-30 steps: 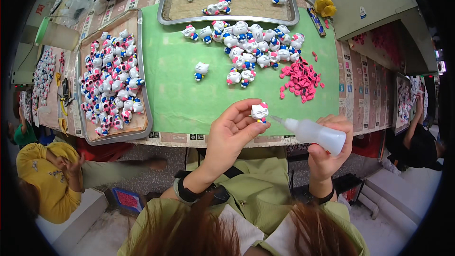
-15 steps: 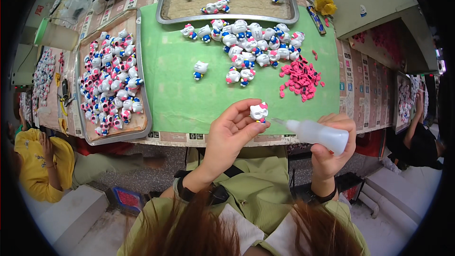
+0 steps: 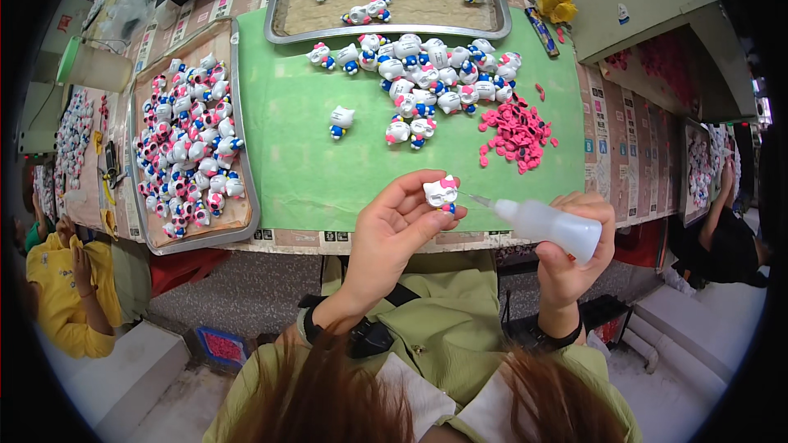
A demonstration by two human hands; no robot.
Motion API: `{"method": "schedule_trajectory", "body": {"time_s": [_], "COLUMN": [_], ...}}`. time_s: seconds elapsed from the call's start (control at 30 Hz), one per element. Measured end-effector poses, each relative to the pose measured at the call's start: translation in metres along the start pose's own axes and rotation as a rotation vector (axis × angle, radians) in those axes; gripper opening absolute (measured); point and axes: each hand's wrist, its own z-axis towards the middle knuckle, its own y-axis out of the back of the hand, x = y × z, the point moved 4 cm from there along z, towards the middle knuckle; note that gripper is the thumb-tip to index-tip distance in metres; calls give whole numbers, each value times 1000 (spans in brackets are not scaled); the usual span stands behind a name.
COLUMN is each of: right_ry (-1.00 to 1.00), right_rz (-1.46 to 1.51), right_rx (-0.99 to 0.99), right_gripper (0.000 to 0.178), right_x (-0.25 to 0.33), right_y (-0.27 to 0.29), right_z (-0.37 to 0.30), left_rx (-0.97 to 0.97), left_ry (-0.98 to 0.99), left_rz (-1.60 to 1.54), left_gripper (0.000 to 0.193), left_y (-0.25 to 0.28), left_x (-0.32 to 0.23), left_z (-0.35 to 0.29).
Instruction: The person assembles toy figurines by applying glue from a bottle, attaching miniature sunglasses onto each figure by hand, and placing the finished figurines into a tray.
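Observation:
Between the thumb and fingers of my left hand is a small cat figurine, white-headed with a pink bow and a blue lower body. My right hand wraps round a translucent squeeze bottle held on its side. Its thin needle tip points left, close to the figurine's side; I cannot tell whether they touch. A lone figurine stands apart on the green mat. Beyond my hands lies a cluster of similar figurines, with a heap of small pink pieces to its right.
At left, a metal tray is filled with figurines bearing pink and black parts. Another metal tray at the back holds more. A green-lidded container, a yellow flower-like object and a blue tube surround the mat. A person in yellow sits left.
The figurine in my left hand has turned slightly and shifted left, and the bottle's tip has come nearer its head. The whole view has moved a little.

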Motion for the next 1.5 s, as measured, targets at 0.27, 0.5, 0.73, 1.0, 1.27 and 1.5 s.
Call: {"method": "schedule_trajectory", "body": {"time_s": [0.27, 0.5, 0.73, 1.0, 1.27, 1.5], "right_ry": [-120, -122, 135, 210, -441, 44], "right_rz": [97, -225, -754, -853, -128, -507], "right_rx": [-135, -386, -335, 340, 219, 292], "right_gripper": [35, 38, 28, 7, 7, 13], "right_x": [-8, -78, -58, -61, -63, -42], "right_y": [17, 73, 58, -33, -41, -48], "right_z": [8, 68, 43, 25, 6, 8], "left_rx": [11, -82, -140, -62, 49, 120], "left_ry": [-34, -23, -28, 62, 110, 132], "left_rz": [41, 45, 68, 14, -45, -18], "left_gripper": [35, 34, 34, 34, 36, 33], "left_y": [-2, 4, 12, 8, 1, 1], "left_x": [3, 0, -1, 13, 19, 15], "left_z": [5, 6, 3, 6, 3, 2]}}
